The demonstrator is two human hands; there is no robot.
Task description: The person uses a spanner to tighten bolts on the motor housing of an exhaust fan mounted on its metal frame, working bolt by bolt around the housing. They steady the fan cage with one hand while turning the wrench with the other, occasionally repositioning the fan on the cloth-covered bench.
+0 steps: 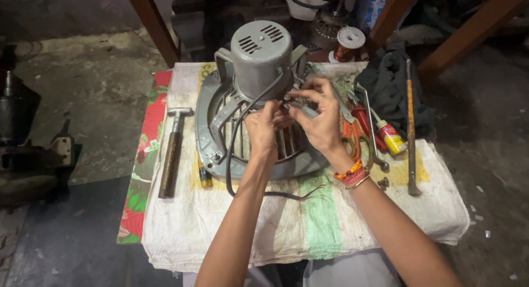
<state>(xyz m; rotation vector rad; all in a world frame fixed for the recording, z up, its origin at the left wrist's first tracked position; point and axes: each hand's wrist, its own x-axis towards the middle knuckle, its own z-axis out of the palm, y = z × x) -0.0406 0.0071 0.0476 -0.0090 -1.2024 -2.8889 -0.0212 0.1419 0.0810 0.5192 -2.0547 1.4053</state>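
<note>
A grey exhaust fan (pixel 220 127) with a round motor housing (pixel 260 50) lies on a cloth-covered stool. My left hand (pixel 260 130) and my right hand (pixel 317 119) meet over the fan's grille just below the motor, fingertips pinched together on a small part I cannot make out. A black cable (pixel 234 138) runs from the motor down past my left wrist, and its bare end lies on the cloth. Orange bands circle my right wrist.
A hammer (pixel 172 152) lies left of the fan on the white sack cloth (pixel 220 232). To the right lie orange-handled scissors (pixel 352 135), a spanner (pixel 373 127), a small glue bottle (pixel 390 137), a long metal rod (pixel 410 127) and a dark rag (pixel 388 83). A copper wire spool (pixel 349 43) stands behind.
</note>
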